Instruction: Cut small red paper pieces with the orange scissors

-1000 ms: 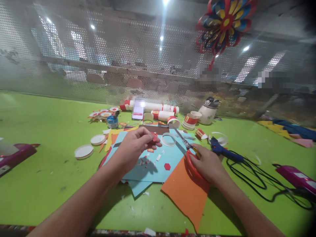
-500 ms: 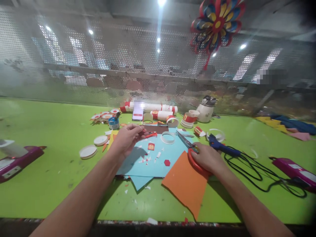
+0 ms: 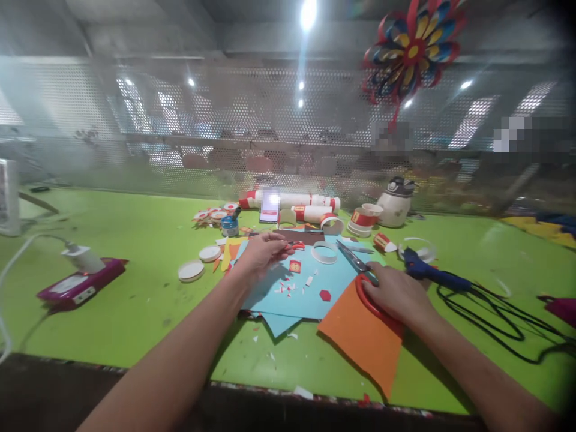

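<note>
My right hand (image 3: 396, 289) grips a pair of scissors (image 3: 355, 258) by the red handle, blades pointing forward and slightly apart over light blue paper (image 3: 265, 294). Beneath that hand lies an orange sheet (image 3: 360, 336). The fingers of my left hand (image 3: 263, 255) are pinched together above the blue paper; a bit of red shows at their tips, too small to name. Just beyond them is a red-handled tool (image 3: 297, 245), partly hidden. On the blue paper lie a red square with a gold figure (image 3: 295, 266), a red hexagon (image 3: 324, 295), a white paper ring (image 3: 324, 252) and paper scraps.
A blue glue gun (image 3: 434, 273) with black cable lies at right. White lids (image 3: 191, 271) and a purple power strip (image 3: 83, 282) are at left. Behind stand a phone (image 3: 269, 207), red-and-white tubes (image 3: 312, 214), a blue jar (image 3: 230, 225) and a kettle (image 3: 396, 204).
The view has turned left, so the table's things appear further right. My left hand has come slightly closer to the red square. My right hand keeps hold of the scissors.
</note>
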Motion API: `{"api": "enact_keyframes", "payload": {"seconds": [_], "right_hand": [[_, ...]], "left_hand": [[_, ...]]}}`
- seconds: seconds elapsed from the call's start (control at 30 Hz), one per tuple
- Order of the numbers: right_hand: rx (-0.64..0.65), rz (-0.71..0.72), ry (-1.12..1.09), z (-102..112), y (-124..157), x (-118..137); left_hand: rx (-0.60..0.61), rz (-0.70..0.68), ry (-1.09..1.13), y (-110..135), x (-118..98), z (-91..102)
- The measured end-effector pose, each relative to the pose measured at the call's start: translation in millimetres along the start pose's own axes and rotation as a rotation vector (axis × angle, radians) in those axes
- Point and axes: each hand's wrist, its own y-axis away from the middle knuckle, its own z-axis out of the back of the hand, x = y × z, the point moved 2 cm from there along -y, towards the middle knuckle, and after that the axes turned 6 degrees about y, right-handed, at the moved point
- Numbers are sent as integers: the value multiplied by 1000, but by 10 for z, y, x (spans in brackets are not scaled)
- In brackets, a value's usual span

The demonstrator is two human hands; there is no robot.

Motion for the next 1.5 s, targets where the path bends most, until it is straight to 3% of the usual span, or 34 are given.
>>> {"api": "enact_keyframes", "payload": {"seconds": [0.27, 0.5, 0.67, 0.77, 0.87, 1.03, 1.2, 1.5], "right_hand": [[-26, 32, 84, 25, 57, 60], [-30, 80, 102, 83, 88, 76], [-98, 150, 42, 360, 106, 79], [-162, 267, -59, 578, 86, 175], [-201, 412, -189, 659, 29, 344], [-258, 536, -355, 444, -112, 531], [-303, 516, -451, 206, -192, 427], [-362, 448, -519, 196, -220, 315]], "left_hand": [[20, -54, -103, 5, 135, 3], [29, -104, -161, -24, 110, 16], [6, -70, -205, -104, -40, 12], [5, -29, -258, -148, -107, 22], [29, 24, -349, -164, -87, 75], [72, 51, -502, -133, 7, 231], [117, -2, -560, -107, 1, 293], [234, -14, -854, -23, -179, 307]]}}
